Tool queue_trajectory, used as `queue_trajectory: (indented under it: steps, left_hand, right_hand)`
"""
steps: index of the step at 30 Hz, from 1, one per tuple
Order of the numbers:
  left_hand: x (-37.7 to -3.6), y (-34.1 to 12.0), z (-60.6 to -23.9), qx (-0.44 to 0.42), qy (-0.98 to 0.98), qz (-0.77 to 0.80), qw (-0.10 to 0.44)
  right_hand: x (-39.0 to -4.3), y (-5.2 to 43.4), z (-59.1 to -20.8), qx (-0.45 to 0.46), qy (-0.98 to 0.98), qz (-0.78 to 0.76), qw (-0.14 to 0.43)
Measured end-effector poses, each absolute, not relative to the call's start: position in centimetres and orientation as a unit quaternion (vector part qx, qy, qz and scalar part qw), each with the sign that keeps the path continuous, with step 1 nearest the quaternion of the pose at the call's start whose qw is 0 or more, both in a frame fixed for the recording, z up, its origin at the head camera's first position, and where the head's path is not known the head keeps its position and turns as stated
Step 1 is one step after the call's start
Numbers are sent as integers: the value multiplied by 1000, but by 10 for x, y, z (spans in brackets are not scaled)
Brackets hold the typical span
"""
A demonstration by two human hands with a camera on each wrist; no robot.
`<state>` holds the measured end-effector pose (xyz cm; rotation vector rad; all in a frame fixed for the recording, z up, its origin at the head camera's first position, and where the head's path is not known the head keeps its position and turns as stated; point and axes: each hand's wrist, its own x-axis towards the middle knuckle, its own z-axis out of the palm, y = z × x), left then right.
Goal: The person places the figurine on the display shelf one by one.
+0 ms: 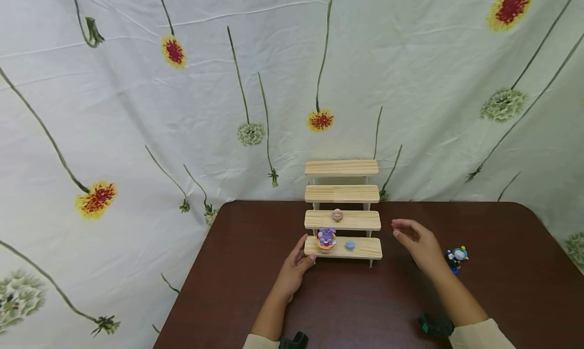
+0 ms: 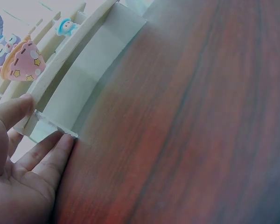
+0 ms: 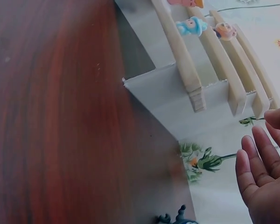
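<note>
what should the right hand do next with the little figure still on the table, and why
Probably bring the right hand back toward the small blue and black toy figure and pick it up. That hand is open and holds nothing, hovering beside the four-step pale wooden display stand. The figure lies alone on the dark brown table, the two upper steps are bare, and the left hand touches the stand's bottom corner.

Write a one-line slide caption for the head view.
Left hand steadies a wooden tiered stand holding three small figurines; right hand hovers open beside it.
</note>
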<state>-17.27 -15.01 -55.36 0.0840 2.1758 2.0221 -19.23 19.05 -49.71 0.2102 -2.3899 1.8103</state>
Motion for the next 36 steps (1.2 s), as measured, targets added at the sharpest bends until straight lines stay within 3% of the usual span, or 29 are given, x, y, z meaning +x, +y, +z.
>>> queue_trajectory:
  steps: [36]
  left_hand:
    - [-176, -151, -559, 24, 725, 683, 85]
  right_hand:
    - [-167, 236, -526, 19, -838, 542, 60]
